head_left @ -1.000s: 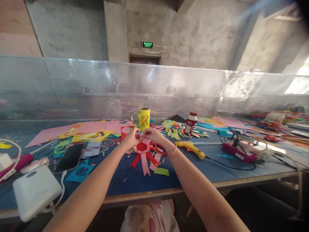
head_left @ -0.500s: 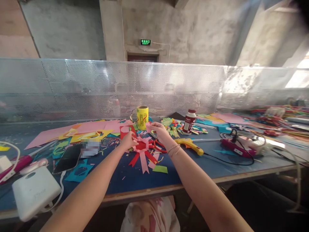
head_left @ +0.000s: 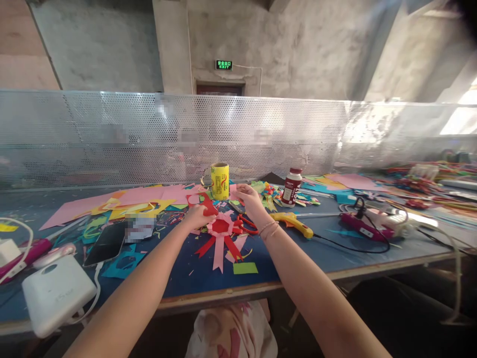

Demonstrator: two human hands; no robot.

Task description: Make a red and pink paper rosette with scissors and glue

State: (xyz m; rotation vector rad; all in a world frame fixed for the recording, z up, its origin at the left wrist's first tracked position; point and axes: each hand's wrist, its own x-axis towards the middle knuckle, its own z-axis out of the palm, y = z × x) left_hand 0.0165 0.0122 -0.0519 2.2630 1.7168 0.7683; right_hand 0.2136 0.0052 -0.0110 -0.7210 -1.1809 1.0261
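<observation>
A pink and red paper rosette [head_left: 220,229] with hanging ribbon tails lies on the blue table [head_left: 201,276] in front of me. My left hand [head_left: 197,217] rests closed at its upper left edge, pinching a red paper piece [head_left: 207,203]. My right hand [head_left: 250,200] hovers just beyond the rosette, its fingers pinched on a small pink paper piece [head_left: 233,191]. Red-handled scissors [head_left: 246,224] lie under my right wrist.
A yellow glue gun [head_left: 292,223] with a black cord lies right of my hands. Behind stand a yellow tape roll [head_left: 219,181] and a red-labelled bottle [head_left: 291,187]. A phone [head_left: 106,243] and white box [head_left: 55,294] sit left. Paper scraps cover the table; a perforated metal screen [head_left: 149,139] backs it.
My hands have parted from over the rosette: the right one lifted away toward the back with a pink piece, the left one shifted to the rosette's upper left with a red piece.
</observation>
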